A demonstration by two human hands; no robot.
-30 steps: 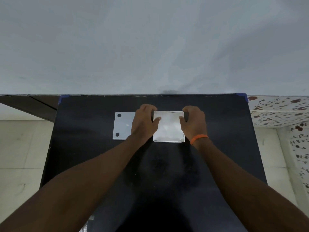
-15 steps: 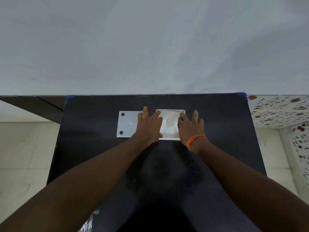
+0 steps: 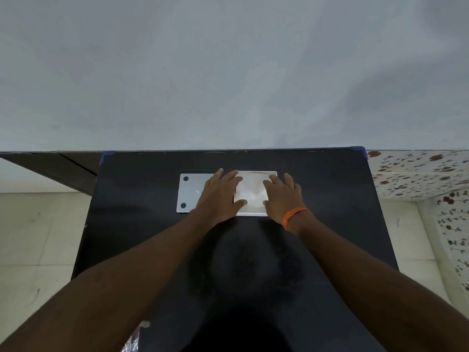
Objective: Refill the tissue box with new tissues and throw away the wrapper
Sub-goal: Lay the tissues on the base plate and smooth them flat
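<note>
**Item 1 – tissue box** [image 3: 255, 193]: white, open-topped, sits on the black table [image 3: 330, 224] near its far edge, centre. Filled w/ white tissues [image 3: 251, 190], roughly level w/ the rim.

**Item 2 – lid/base panel** [image 3: 189, 193]: flat pale grey plate, two dark round dots along its left side, lies just left of the box, partly under the left hand.

**Item 3 – left hand** [image 3: 219, 195]: flat, fingers spread, nothing grasped; palm over the box's left edge and the panel's right end, thumb on the tissues.

**Item 4 – right hand** [image 3: 281, 196]: flat, fingers splayed, nothing grasped; pressing on the right part of the stack. Orange band [image 3: 294, 217] at the wrist.

**Step in hand (est.):** tissues are in; both palms pressing the stack down to seat it. Refill approx. done, box not yet closed.

**Next move needs (est.):** lift hands w/o dragging top sheets, pick up the panel, line it up square over the box. Then the wrapper – possibly the crinkly shiny bit [image 3: 132, 344] at the table's near-left edge; cannot confirm. No bin in view.

**Surface:** matte black top, blue tape at far corners, faint smudges mid-table.

**Room:** plain pale grey wall behind; light floor tiles both sides; floral-print tiles at right; dark brown furniture far left.
</note>
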